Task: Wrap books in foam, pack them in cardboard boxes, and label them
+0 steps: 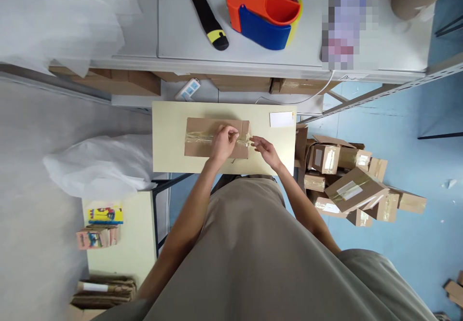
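A long brown cardboard box (200, 150) lies on the cream tabletop (166, 138), with clear tape (199, 136) running along its upper face and over its right end. My left hand (224, 143) is above the right half of the box, its fingers curled in a pinch; what they hold, if anything, is too small to make out. Just off the box's right end is my right hand (266, 151). Its fingers are slightly bent and apart, close to the taped end, and nothing shows in them.
A white label (281, 119) lies at the tabletop's right. On the shelf ahead are a box cutter (208, 15), an orange and blue tape dispenser (263, 17) and a cardboard tube (408, 0). Taped boxes (356, 191) are piled right; books (97, 237) lie on a left table.
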A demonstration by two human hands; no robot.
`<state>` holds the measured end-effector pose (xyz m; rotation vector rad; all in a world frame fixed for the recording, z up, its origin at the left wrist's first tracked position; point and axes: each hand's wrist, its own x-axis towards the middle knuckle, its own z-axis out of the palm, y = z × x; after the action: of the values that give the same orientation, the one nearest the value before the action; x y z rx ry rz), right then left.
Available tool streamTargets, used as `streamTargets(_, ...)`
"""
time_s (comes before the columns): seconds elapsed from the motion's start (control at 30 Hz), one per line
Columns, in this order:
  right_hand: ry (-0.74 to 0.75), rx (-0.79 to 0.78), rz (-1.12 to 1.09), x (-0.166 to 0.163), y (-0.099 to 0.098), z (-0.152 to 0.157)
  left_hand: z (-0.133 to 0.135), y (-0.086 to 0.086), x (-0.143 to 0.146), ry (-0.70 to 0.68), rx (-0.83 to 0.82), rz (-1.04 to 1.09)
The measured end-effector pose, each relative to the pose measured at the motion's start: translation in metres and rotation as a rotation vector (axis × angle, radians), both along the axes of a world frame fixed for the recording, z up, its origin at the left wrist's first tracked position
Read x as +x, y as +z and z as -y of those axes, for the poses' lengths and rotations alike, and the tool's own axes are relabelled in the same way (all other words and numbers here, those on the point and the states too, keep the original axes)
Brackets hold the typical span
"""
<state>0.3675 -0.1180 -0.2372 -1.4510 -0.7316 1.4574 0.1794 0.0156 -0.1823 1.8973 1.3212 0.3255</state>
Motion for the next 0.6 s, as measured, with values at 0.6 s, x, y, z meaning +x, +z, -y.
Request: streamTargets(0.6,-0.139,-0.088,0.358,-0.032,0.018,-0.016,0.011,0.015,-0.012,0.021,-0.039,-0.001)
